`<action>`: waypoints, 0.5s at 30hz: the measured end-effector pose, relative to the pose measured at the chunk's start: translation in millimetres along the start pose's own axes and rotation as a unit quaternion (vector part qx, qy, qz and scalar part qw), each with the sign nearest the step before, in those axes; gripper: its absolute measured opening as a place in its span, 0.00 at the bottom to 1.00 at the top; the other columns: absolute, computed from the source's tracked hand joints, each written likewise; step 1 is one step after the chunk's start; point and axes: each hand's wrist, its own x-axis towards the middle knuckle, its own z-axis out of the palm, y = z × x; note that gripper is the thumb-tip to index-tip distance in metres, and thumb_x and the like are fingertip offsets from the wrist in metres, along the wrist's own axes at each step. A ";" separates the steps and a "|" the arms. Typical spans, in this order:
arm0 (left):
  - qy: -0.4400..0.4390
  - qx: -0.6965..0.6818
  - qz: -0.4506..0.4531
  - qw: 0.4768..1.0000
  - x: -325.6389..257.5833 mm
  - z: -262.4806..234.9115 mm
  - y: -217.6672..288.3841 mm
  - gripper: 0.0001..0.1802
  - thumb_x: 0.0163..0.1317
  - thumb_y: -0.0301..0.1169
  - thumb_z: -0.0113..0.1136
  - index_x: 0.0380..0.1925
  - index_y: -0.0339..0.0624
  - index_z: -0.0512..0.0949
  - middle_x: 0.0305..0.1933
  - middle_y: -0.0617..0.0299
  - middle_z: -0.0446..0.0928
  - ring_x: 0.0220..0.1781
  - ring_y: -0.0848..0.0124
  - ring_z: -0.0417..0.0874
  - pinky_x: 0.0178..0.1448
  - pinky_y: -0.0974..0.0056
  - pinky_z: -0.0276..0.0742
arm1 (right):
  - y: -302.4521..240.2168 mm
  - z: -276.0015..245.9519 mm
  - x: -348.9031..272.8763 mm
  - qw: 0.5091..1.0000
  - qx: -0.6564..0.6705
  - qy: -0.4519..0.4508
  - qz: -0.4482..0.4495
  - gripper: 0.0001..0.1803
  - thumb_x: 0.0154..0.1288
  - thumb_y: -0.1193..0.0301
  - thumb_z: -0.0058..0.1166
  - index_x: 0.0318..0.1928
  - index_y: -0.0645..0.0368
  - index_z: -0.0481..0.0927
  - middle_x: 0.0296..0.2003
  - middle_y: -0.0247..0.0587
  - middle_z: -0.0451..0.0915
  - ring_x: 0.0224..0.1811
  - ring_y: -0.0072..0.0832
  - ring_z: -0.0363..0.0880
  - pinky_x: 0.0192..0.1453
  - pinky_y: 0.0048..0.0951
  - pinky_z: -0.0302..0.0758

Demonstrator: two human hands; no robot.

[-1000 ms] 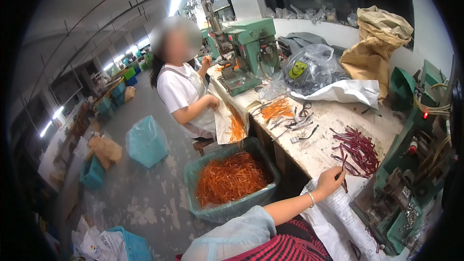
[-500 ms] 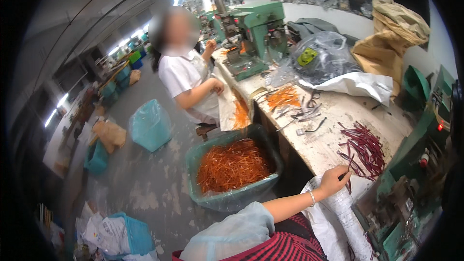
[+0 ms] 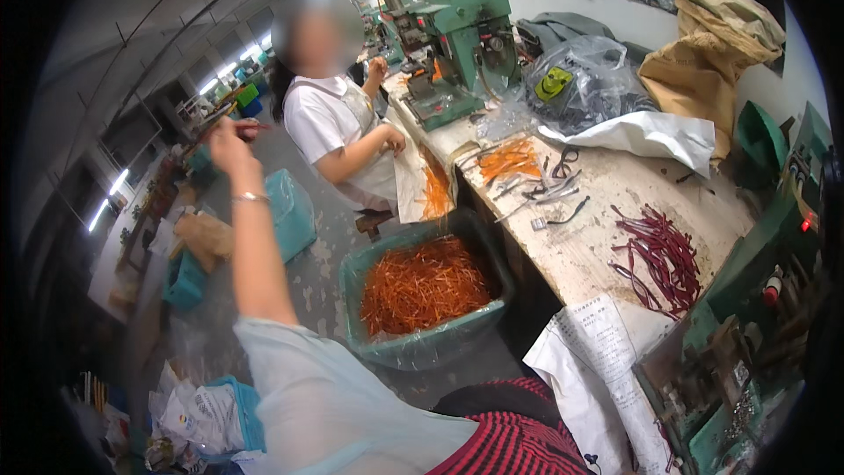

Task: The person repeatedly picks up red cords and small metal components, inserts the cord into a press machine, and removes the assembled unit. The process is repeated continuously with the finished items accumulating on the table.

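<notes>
The left hand (image 3: 227,136) is raised high to the left, fingers pinching something thin and reddish. The dark red strips (image 3: 661,251) lie far right on the workbench (image 3: 607,211), long axes running away. The right hand is out of view.

1 green bin (image 3: 492,317) of orange strips, 2 brown sacks (image 3: 703,70), 2 green machines (image 3: 466,44), 1 pile of dark red strips (image 3: 664,255), 1 co-worker (image 3: 338,123).

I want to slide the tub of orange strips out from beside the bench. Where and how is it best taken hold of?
Probably grip the green tub by its rolled top rim at the near long edge, coming from the open floor side. The far side sits against the workbench, the walls look smooth with no handles showing, and orange strips heap inside, so a two-handed rim grip seems safest.
</notes>
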 end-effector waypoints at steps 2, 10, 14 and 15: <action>0.065 0.107 0.029 0.992 26.7 -14.9 10.2 0.18 0.74 0.39 0.55 0.27 0.38 0.77 0.26 0.57 0.83 0.21 0.72 0.78 0.23 0.68 0.68 | -7.1 -9.0 -4.6 1.000 -0.009 -0.015 -0.007 0.25 0.71 0.58 0.54 0.58 0.65 0.79 0.54 0.67 0.80 0.59 0.58 0.77 0.64 0.48 0.72; -0.117 -0.039 -0.396 0.910 -191.6 -6.3 -117.9 0.15 0.75 0.40 0.52 0.30 0.44 0.76 0.29 0.60 0.81 0.28 0.71 0.78 0.29 0.66 0.68 | -25.1 -30.0 -15.5 0.991 0.062 -0.031 -0.114 0.29 0.72 0.55 0.54 0.63 0.63 0.76 0.60 0.62 0.78 0.64 0.54 0.75 0.69 0.43 0.69; -0.299 -0.061 -0.558 0.772 -408.3 48.9 -57.9 0.12 0.74 0.40 0.58 0.36 0.45 0.76 0.35 0.59 0.82 0.32 0.67 0.81 0.34 0.64 0.73 | -20.5 -49.9 -18.3 0.984 0.089 0.059 -0.141 0.30 0.69 0.56 0.56 0.60 0.71 0.77 0.54 0.65 0.80 0.61 0.49 0.78 0.68 0.39 0.69; -0.338 -0.093 -0.527 0.774 -437.3 67.4 -17.3 0.09 0.74 0.35 0.59 0.37 0.43 0.77 0.35 0.58 0.83 0.30 0.69 0.82 0.31 0.68 0.75 | -24.3 -54.6 -28.5 0.976 0.129 0.111 -0.135 0.26 0.69 0.59 0.56 0.57 0.70 0.79 0.51 0.61 0.81 0.57 0.45 0.79 0.65 0.37 0.71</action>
